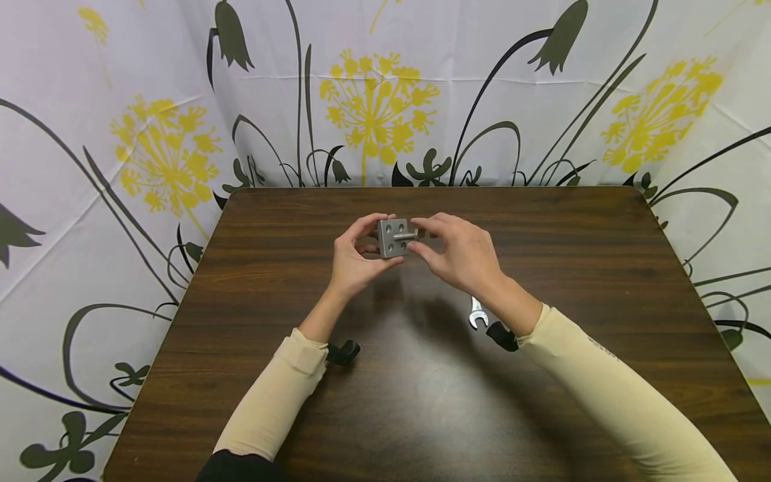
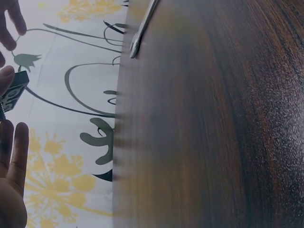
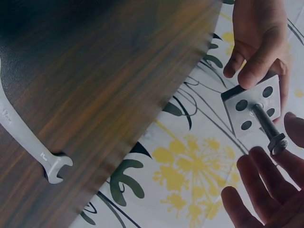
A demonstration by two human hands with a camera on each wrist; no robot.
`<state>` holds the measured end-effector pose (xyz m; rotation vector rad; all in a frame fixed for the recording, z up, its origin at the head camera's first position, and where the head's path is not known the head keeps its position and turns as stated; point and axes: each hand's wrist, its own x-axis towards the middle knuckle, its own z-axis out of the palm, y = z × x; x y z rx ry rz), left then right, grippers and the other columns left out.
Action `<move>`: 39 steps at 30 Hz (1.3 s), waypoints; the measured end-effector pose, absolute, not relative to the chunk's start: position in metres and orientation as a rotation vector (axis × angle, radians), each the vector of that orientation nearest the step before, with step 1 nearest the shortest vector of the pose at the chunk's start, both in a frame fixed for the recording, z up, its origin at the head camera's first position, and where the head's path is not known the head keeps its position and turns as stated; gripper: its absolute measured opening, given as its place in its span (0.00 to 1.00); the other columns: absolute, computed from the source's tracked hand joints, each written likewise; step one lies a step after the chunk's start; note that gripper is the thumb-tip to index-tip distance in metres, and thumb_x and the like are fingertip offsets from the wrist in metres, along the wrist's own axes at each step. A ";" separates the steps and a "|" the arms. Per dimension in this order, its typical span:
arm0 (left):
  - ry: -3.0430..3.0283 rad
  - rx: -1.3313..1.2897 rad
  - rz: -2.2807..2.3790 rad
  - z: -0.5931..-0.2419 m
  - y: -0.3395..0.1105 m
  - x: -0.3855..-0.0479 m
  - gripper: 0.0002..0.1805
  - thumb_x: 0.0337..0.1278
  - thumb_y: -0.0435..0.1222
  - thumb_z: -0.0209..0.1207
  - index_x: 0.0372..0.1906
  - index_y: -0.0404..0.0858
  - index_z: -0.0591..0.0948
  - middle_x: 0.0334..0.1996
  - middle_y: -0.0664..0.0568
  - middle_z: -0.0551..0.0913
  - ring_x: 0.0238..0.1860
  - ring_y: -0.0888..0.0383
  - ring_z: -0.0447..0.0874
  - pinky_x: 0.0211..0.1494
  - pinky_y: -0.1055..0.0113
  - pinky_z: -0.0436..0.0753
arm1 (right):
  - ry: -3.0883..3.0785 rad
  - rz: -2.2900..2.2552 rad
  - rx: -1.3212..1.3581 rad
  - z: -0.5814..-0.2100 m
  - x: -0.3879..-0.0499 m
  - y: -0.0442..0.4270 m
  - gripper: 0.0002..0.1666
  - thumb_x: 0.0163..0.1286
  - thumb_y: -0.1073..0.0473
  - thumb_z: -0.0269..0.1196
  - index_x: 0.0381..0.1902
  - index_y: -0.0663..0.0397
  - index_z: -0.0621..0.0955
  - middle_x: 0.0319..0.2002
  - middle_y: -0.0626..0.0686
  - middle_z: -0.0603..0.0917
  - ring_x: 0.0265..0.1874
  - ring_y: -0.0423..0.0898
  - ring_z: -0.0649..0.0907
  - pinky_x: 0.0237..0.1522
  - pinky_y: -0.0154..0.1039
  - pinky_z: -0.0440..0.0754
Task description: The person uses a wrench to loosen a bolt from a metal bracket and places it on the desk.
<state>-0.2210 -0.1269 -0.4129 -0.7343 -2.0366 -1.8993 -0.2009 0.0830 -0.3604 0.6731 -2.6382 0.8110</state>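
A grey metal block (image 1: pixel 387 245) with several round holes is in my left hand (image 1: pixel 355 261), raised above the table, thumb along its lower edge and fingers behind. From its face sticks a bolt (image 3: pixel 266 122) with a hex head, pointing towards my right hand (image 1: pixel 460 251). That hand's thumb and fingers stand spread around the bolt head (image 3: pixel 278 144). In the right wrist view the thumb looks apart from it; whether a fingertip touches the head I cannot tell. The left wrist view shows only part of the block (image 2: pixel 16 90) and fingers.
An open-ended wrench (image 3: pixel 35 147) lies on the brown wooden table (image 1: pixel 271 268), partly hidden beneath my right forearm in the head view. Behind the table hangs a white curtain (image 1: pixel 482 40) with yellow and grey flowers. Dark wrist cameras (image 1: pixel 343 353) sit below both wrists.
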 end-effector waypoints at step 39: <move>-2.017 -0.730 -1.901 -0.411 -0.127 -0.221 0.38 0.28 0.16 0.75 0.56 0.27 0.77 0.53 0.38 0.82 0.47 0.48 0.82 0.34 0.48 0.83 | -2.711 0.820 0.598 -0.357 -0.203 0.082 0.15 0.68 0.49 0.65 0.51 0.43 0.87 0.41 0.44 0.87 0.31 0.43 0.82 0.28 0.43 0.77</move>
